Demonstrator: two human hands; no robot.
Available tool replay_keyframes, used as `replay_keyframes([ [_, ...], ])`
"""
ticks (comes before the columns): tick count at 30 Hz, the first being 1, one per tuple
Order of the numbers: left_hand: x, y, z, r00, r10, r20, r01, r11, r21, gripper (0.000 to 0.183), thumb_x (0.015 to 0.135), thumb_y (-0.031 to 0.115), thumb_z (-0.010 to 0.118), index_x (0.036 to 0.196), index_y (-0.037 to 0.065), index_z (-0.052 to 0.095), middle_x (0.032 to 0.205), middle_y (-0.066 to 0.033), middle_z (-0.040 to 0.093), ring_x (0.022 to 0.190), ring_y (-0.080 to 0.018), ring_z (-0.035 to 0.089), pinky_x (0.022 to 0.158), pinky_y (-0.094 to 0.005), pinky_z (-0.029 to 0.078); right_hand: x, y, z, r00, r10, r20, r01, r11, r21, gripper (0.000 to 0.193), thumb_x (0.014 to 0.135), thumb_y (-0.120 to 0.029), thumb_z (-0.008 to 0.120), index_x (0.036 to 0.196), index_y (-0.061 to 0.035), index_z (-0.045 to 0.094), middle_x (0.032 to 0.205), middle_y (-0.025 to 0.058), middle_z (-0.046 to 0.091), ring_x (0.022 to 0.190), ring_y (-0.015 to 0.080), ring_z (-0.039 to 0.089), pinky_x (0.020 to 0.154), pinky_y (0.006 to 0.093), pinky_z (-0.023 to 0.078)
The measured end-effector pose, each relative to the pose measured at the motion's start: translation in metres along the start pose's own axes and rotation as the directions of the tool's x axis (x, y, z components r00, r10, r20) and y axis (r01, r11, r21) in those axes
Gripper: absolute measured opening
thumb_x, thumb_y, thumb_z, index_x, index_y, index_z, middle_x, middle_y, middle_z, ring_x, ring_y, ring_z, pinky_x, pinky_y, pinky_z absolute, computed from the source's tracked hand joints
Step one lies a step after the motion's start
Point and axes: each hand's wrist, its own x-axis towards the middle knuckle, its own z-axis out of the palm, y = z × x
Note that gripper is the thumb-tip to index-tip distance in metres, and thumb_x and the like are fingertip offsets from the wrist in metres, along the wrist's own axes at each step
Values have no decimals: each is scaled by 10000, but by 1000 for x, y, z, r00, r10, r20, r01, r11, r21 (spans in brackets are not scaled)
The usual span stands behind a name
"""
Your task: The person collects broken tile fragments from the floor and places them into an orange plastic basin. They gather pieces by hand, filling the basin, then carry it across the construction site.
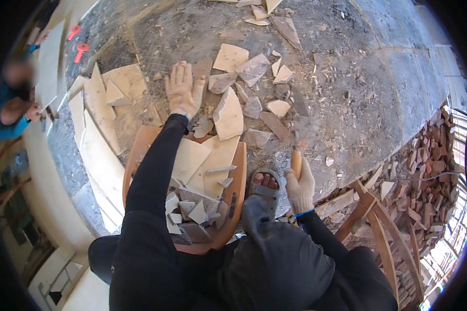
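My left hand [184, 92], in a pale work glove, lies with fingers stretched out on the rubble-strewn floor. Beside its fingertips are broken tile pieces [228, 58], and a larger cream tile shard [228, 114] lies to its right. My right hand [301, 186], also gloved, wraps round the wooden handle of a trowel [296, 163]. Motion smears the trowel's grey blade, which points away from me over the debris. Between my forearms stands an orange-brown plastic tub [237, 181] with broken tiles [197, 202] in it.
Large tile pieces [101, 150] lean in a stack left of the tub. My sandalled foot [265, 181] stands right of it. Broken bricks [425, 171] and wooden boards [384, 228] lie at right. Two red tools [81, 52] lie far left, near another person [15, 103] holding a panel.
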Motion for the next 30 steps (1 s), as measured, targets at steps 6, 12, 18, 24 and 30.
replay_keyframes([
  [6,-11,7,-17,1000,-23,-6,20,967,-255,770,1068,549,508,1624,18,458,1683,-224,437,1585,-403,360,1302,-600,206,37,-21,12,963,-144,227,144,989,17,594,934,-194,669,1485,0,563,1230,256,729,1154,388,732,962,436,559],
  [12,-16,15,-16,970,-220,-105,151,880,-451,640,1013,350,681,1519,-23,563,1613,-276,496,1542,-416,418,1275,-477,323,79,-16,-16,921,-135,365,118,991,67,606,912,-187,698,1481,-9,593,1240,230,738,1183,315,724,1015,407,535],
  [18,10,3,-12,666,-745,43,603,504,-619,498,991,299,722,1325,-67,672,1330,-249,704,1227,-372,684,1021,-441,525,103,-23,-26,881,-85,466,7,986,165,620,914,-184,693,1496,6,594,984,94,690,790,178,675,710,334,551],
  [24,24,-29,-28,666,-694,274,690,433,-579,420,958,314,767,1197,-30,769,1173,-185,792,1062,-288,755,902,-386,552,96,-27,-28,846,17,534,-280,865,416,635,920,-160,684,1519,20,580,822,-21,581,566,45,507,458,226,402],
  [30,18,-47,-57,829,-397,395,548,720,-426,395,941,276,797,1223,0,780,1175,-105,791,1062,-196,735,942,-324,544,69,-30,-24,840,-31,541,-249,865,435,630,934,-185,691,1514,33,574,806,-16,572,549,38,493,462,225,395],
])
